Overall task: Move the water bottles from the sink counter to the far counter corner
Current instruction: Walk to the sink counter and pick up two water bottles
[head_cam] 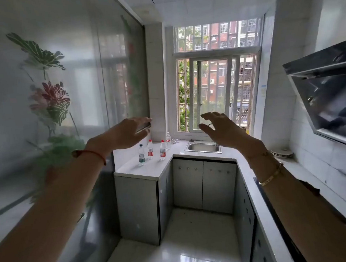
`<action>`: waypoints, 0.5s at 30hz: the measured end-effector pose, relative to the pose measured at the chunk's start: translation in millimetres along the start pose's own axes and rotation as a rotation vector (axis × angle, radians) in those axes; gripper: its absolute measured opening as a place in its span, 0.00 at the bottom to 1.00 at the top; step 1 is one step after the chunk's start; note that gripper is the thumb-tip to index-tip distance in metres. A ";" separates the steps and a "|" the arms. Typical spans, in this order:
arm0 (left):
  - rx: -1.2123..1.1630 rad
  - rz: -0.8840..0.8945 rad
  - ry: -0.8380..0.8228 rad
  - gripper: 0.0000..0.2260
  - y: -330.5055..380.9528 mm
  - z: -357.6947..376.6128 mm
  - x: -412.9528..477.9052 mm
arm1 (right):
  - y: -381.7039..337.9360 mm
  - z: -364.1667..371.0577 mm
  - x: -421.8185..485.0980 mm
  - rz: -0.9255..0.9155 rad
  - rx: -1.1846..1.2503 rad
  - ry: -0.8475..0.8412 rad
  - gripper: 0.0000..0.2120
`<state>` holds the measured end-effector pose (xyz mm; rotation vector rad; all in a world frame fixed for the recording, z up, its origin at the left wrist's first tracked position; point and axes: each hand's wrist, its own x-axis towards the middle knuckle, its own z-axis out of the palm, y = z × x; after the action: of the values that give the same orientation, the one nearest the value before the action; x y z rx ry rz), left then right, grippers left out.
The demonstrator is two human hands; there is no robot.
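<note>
Several small water bottles stand on the white counter [134, 170] left of the steel sink [192, 150]: one with a blue cap and green label [141, 155], two with red labels [150, 149] [163, 150], and a clear one [168, 140] nearest the window corner. My left hand [127, 133] is raised in the air well short of the bottles, fingers stretched out and holding nothing. My right hand [219, 128] hovers in front of the sink area with its fingers curled apart, also holding nothing. The right hand hides most of the tap.
A glass sliding door with a flower print [51, 102] lines the left side. Along the right run a counter with stacked plates [282, 153], a dark hob [275, 203] and a range hood [329, 91]. Grey cabinets [204, 186] stand below; tiled floor [196, 245] lies between.
</note>
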<state>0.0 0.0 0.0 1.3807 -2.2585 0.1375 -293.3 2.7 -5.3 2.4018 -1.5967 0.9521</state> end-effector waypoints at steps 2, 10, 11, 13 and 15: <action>0.008 -0.014 0.003 0.22 -3.2 7.4 1.0 | 4.2 7.9 1.1 0.004 0.004 0.008 0.23; 0.037 -0.064 0.004 0.21 -29.0 47.9 0.4 | 25.5 57.7 7.1 0.004 0.001 -0.040 0.24; 0.027 -0.068 0.009 0.21 -32.9 54.0 0.8 | 28.3 64.7 8.2 0.003 0.005 -0.039 0.24; 0.009 -0.072 0.011 0.21 -41.2 67.6 2.4 | 34.6 79.4 10.2 -0.001 0.008 -0.038 0.23; 0.007 -0.066 0.010 0.21 -49.7 81.2 6.1 | 40.5 94.0 14.2 0.000 0.007 -0.035 0.23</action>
<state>11.9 -55.7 -76.5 1.4535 -2.2036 0.1299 -283.3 -65.1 -82.5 2.4369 -1.6074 0.9223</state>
